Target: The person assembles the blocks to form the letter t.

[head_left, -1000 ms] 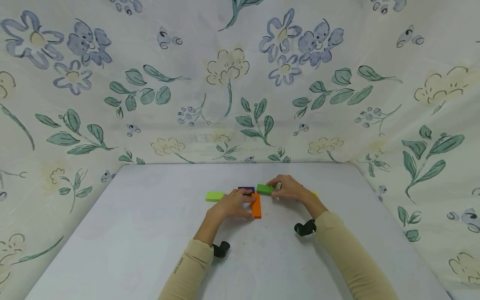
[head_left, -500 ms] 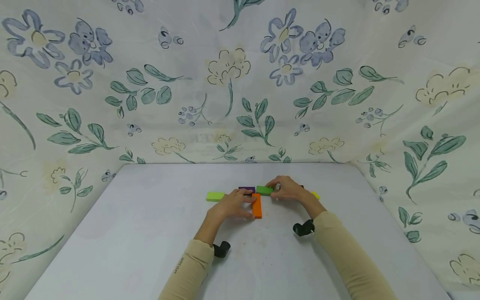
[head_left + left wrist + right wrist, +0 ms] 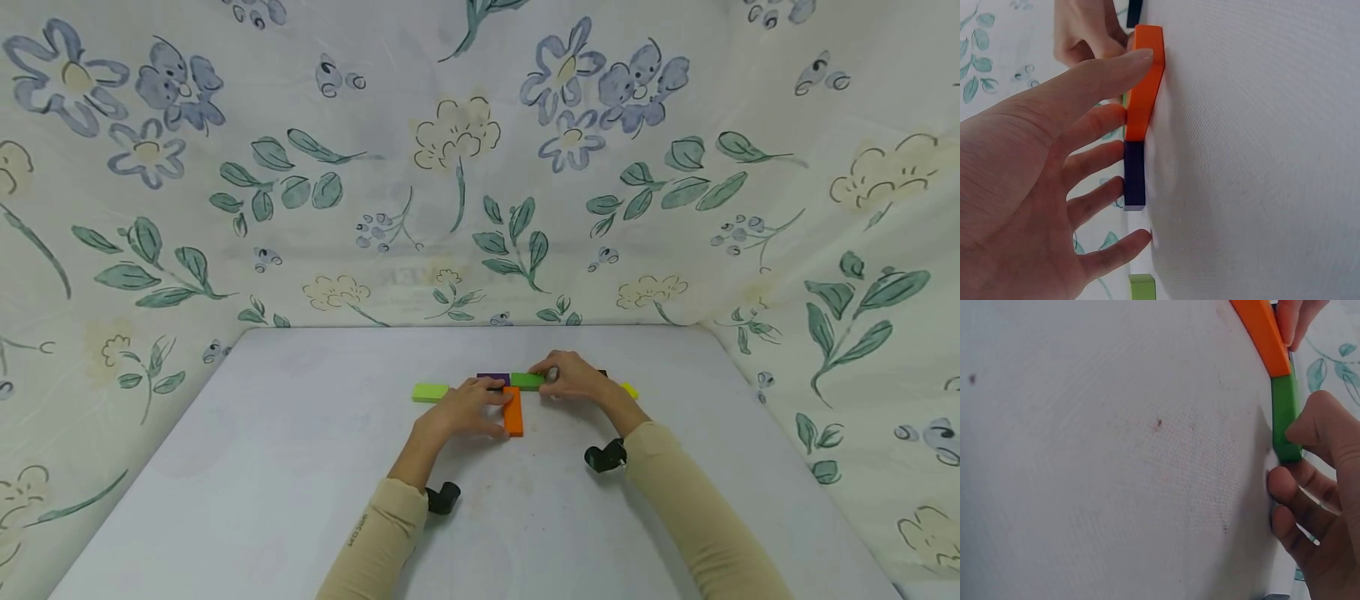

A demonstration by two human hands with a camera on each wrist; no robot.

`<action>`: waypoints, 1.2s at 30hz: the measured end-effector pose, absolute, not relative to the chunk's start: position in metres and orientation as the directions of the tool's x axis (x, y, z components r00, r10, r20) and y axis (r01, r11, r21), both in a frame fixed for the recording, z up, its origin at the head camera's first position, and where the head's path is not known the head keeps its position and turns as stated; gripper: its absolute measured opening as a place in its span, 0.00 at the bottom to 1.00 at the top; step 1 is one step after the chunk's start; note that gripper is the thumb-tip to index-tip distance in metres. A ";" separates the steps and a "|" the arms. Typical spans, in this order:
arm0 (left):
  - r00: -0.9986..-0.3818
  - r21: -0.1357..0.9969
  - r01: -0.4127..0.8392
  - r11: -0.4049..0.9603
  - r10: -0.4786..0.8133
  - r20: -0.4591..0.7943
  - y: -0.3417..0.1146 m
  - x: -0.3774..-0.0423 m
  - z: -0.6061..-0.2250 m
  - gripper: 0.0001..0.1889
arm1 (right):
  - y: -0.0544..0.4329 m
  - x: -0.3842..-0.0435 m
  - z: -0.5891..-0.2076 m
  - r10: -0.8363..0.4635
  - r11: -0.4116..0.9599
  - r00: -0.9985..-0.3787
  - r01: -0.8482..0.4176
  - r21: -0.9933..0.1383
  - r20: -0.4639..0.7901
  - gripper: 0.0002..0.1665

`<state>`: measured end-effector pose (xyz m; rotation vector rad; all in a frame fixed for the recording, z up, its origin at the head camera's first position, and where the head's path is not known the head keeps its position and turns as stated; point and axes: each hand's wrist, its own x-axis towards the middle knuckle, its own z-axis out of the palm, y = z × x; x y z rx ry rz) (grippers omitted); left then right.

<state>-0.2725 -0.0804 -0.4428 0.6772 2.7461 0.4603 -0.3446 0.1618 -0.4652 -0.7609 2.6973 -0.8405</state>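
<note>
A right hand (image 3: 573, 377) pinches the outer end of a green block (image 3: 527, 382), thumb on the near side, on a white bench (image 3: 247, 500). The block lies to the left of those fingers, its long axis running left to right, its inner end against or just beside a purple block (image 3: 489, 377) in the same line. From the head view, whether a sliver of gap remains between the two ends cannot be told.

An orange block (image 3: 513, 414) lies with its long axis toward the person, roughly square to that row, its far end at the spot where green and purple meet. That corner appears to be the relation any small adjustment would turn on, with the right hand the nearer to the green block and best placed to slide it along its length.

The left hand (image 3: 468, 408) reaches in from the other side, fingers spread and nearly straight: the thumb at the near end of the orange block, other fingertips at its far part and along the purple. It seems to steady the pieces rather than clasp them.

A lime block (image 3: 429, 393) lies apart to the left; a yellow piece (image 3: 632, 390) shows partly beyond the right wrist.
</note>
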 end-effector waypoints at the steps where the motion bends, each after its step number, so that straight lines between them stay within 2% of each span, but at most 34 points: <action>1: -0.853 0.367 0.399 0.840 0.487 -0.188 -0.080 -0.272 -0.443 0.35 | 0.161 -0.345 -0.466 -0.534 0.705 -0.844 -0.413 -0.576 -0.049 0.22; 9: -0.848 0.370 0.404 0.837 0.494 -0.191 -0.081 -0.273 -0.442 0.34 | 0.159 -0.343 -0.463 -0.510 0.725 -0.858 -0.391 -0.567 -0.060 0.24; 16: -0.848 0.369 0.403 0.837 0.493 -0.192 -0.082 -0.273 -0.443 0.34 | 0.157 -0.343 -0.464 -0.529 0.718 -0.848 -0.427 -0.549 -0.031 0.25; 36: -0.850 0.379 0.397 0.836 0.491 -0.192 -0.082 -0.274 -0.446 0.35 | 0.150 -0.335 -0.471 -0.444 0.785 -0.895 -0.372 -0.496 -0.033 0.25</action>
